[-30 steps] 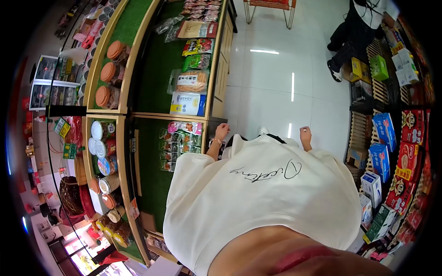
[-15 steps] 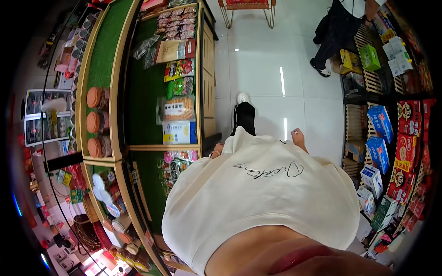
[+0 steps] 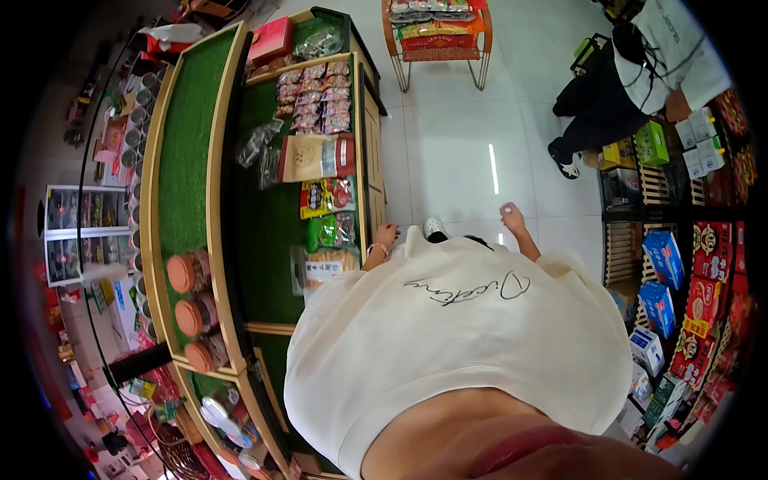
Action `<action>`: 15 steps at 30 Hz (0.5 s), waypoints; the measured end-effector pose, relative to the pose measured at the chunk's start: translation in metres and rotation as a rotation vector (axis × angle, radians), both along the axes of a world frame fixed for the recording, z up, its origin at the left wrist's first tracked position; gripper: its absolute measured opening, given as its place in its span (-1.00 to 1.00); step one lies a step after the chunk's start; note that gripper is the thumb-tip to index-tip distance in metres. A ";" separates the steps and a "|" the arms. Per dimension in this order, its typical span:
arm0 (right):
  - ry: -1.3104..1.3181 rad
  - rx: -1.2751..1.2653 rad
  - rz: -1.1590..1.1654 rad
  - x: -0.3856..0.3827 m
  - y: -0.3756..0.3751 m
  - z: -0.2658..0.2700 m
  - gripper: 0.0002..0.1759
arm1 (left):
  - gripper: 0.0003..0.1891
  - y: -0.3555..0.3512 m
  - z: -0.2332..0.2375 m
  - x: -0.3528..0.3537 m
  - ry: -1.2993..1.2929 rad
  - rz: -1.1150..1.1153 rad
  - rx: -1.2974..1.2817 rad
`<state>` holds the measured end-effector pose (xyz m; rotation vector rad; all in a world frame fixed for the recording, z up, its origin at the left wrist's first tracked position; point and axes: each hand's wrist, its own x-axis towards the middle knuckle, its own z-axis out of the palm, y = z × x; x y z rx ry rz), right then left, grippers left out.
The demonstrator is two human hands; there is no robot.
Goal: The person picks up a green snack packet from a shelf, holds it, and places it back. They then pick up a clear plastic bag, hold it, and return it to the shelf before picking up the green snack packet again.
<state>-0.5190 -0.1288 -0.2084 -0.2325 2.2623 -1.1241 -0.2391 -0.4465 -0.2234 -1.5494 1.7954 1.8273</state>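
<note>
My left hand (image 3: 387,234) hangs beside the wooden edge of the green-lined shelf (image 3: 368,172), with a band at the wrist. Its fingers are loosely bent and apart, and no object shows in them. Over the pale tiled floor (image 3: 448,160), my right hand (image 3: 513,216) is held out from my body, its fingers slightly curled and nothing visible in them. Nearest to my left hand are a bag of sticks (image 3: 330,264), a green packet (image 3: 332,230) and a yellow-and-black packet (image 3: 328,197).
A chair-like rack (image 3: 444,54) with packets stands ahead. At the upper right, a person (image 3: 608,104) in dark trousers is beside slatted shelves with blue boxes (image 3: 662,258) and red boxes (image 3: 704,300). Orange-lidded jars (image 3: 192,318) line the left shelf.
The shelves and floor have shifted down in view, and more of the rack and other person shows. My left hand is more visible; my right hand reaches further forward.
</note>
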 end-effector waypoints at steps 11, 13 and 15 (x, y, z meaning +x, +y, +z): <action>0.155 0.229 0.183 -0.043 -0.031 -0.041 -0.72 | -0.68 -0.065 -0.012 -0.098 -0.009 -0.388 -0.236; 0.155 0.388 0.287 -0.058 -0.012 -0.054 -0.71 | -0.67 -0.075 -0.003 -0.104 -0.070 -0.392 -0.261; -0.032 0.451 0.256 -0.083 -0.003 -0.058 -0.70 | -0.66 -0.088 0.012 -0.115 -0.147 -0.377 -0.244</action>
